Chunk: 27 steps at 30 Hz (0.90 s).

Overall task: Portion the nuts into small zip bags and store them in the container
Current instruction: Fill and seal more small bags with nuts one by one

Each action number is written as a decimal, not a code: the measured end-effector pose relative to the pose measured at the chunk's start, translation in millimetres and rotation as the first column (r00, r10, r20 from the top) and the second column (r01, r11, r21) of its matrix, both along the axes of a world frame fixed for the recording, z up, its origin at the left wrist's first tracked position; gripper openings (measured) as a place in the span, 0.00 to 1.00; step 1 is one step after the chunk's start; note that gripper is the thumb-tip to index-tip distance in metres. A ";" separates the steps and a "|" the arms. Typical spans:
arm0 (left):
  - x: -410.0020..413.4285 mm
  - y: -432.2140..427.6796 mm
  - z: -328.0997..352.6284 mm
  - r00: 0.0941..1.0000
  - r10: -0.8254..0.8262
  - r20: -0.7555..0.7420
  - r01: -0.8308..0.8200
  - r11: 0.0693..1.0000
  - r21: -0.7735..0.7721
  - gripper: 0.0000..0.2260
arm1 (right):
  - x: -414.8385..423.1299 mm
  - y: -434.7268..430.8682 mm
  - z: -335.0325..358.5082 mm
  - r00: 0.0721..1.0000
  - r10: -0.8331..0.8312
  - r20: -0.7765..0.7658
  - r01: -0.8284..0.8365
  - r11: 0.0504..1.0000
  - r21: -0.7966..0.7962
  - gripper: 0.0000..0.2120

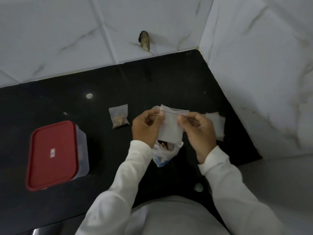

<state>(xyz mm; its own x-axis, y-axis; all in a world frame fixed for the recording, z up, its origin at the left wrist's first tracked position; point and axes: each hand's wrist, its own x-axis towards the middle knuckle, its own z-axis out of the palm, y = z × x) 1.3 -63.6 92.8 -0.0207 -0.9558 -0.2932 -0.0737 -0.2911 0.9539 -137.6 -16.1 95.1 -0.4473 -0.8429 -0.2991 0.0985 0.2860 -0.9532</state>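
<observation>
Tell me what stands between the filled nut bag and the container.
The red lid sits on the container, covering its opening. Nothing visible lies on the counter between the filled nut bag and it. The left hand and right hand both pinch an empty zip bag.

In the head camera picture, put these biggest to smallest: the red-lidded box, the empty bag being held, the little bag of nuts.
1. red-lidded clear plastic box
2. empty clear zip bag, though held nearer the camera, so unsure
3. small clear zip bag of nuts
</observation>
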 end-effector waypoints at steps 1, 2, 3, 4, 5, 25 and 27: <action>11.5 3.5 -3.1 0.999 0.025 -0.026 -0.025 0.999 0.027 0.04 | 10.8 -0.8 -4.1 1.000 0.014 0.019 -0.015 1.000 0.025 0.06; 22.5 6.4 -6.3 0.997 0.056 -0.046 -0.055 0.998 0.040 0.05 | 20.3 -1.0 -7.8 0.999 0.035 0.025 -0.036 0.998 0.043 0.06; 32.4 9.0 -8.2 0.995 0.084 -0.046 -0.082 0.996 0.038 0.05 | 29.0 -1.1 -10.6 0.998 0.061 0.018 -0.062 0.997 0.054 0.07; 42.0 10.8 -9.9 0.994 0.103 -0.027 -0.102 0.994 0.027 0.05 | 36.9 -1.0 -11.4 0.996 0.090 0.004 -0.090 0.994 0.064 0.07; 51.2 11.5 -11.2 0.994 0.109 -0.003 -0.109 0.994 0.014 0.05 | 43.6 -1.4 -11.5 0.993 0.116 -0.008 -0.115 0.991 0.074 0.07; 113.3 5.4 -22.8 0.966 -0.016 0.258 0.029 0.998 -0.047 0.08 | 87.8 -13.8 -0.8 0.846 0.481 -0.229 -0.454 0.876 0.161 0.07; 110.0 12.8 -25.1 0.892 0.062 0.448 -0.024 0.996 -0.089 0.12 | 91.2 -14.2 -5.8 0.842 0.447 -0.300 -0.419 0.894 0.155 0.06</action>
